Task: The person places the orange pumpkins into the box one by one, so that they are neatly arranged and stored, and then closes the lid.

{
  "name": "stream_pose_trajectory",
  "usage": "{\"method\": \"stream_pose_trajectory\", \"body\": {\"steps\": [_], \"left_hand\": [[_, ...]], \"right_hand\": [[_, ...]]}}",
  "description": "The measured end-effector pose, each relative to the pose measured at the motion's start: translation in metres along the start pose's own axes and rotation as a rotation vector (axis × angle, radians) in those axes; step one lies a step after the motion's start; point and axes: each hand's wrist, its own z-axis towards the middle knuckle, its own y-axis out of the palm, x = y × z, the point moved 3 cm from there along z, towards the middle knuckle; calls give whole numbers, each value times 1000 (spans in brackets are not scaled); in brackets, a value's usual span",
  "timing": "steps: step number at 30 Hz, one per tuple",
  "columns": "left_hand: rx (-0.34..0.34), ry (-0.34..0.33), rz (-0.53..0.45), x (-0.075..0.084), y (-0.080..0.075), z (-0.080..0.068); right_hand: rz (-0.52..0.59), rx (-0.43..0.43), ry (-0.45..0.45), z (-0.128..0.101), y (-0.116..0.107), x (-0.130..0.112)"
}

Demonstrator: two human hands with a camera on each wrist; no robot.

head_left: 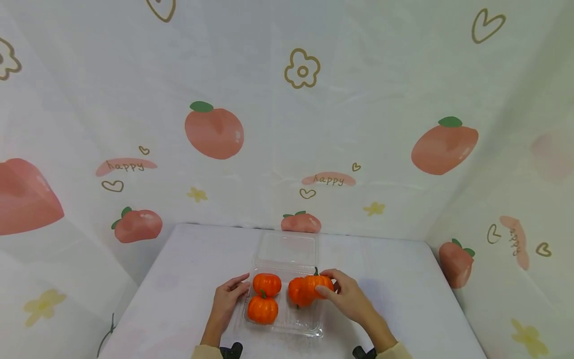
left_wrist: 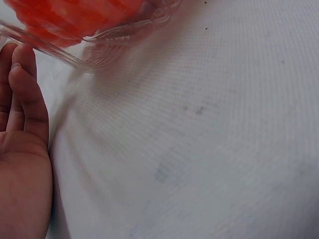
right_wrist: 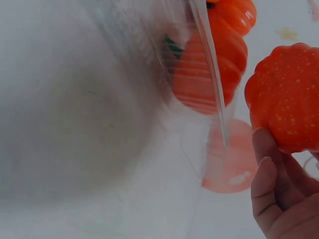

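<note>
Your right hand [head_left: 352,299] has a small orange pumpkin [head_left: 319,285] pinched between thumb and fingers, held over the right side of the clear plastic clamshell box [head_left: 287,326]. The green stem points up and away from you. From the right wrist view, that pumpkin [right_wrist: 289,97] sits against your fingertips [right_wrist: 266,169], just outside the box's clear wall [right_wrist: 209,59]; I can't tell from these views whether it touches the box floor.

Directly left of it, touching or nearly so, is another pumpkin [head_left: 299,292], inside the box. Two more sit in the left half: one at the back [head_left: 267,283], one at the front [head_left: 262,308], close together, the front one with its stem up.

Your left hand [head_left: 227,295] is on the box's left edge, fingers straight and relaxed, gripping nothing. The left wrist view shows the straight fingers [left_wrist: 25,89] next to the ribbed corner of the box [left_wrist: 99,50], with orange visible through the plastic.

The box lid [head_left: 287,249] is hinged open and lies flat behind the tray, away from you. The box sits near the front centre of a white table [head_left: 403,279]. A backdrop cloth [head_left: 215,132] printed with peach-like fruit, hearts, flowers and "happy" wraps the back and both sides.
</note>
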Motion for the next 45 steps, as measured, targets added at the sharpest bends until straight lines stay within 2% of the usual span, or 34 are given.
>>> {"method": "stream_pose_trajectory", "body": {"steps": [8, 16, 24, 33, 40, 45], "left_hand": [[-6, -7, -4, -2, 0, 2], [-2, -23, -3, -6, 0, 4], [-6, -4, -17, -4, -1, 3], [-11, -4, -35, -7, -1, 3], [-17, 1, -27, -5, -3, 2], [-13, -8, -28, -4, -1, 0]], "right_hand": [[24, -72, -73, -5, 17, -6], [-5, -99, -143, -8, 28, -10], [-3, -181, -135, -10, 39, -11], [-44, -208, -130, -13, 46, -8], [-77, -198, -165, -15, 49, -7], [-121, -200, -127, -16, 48, -6]]}}
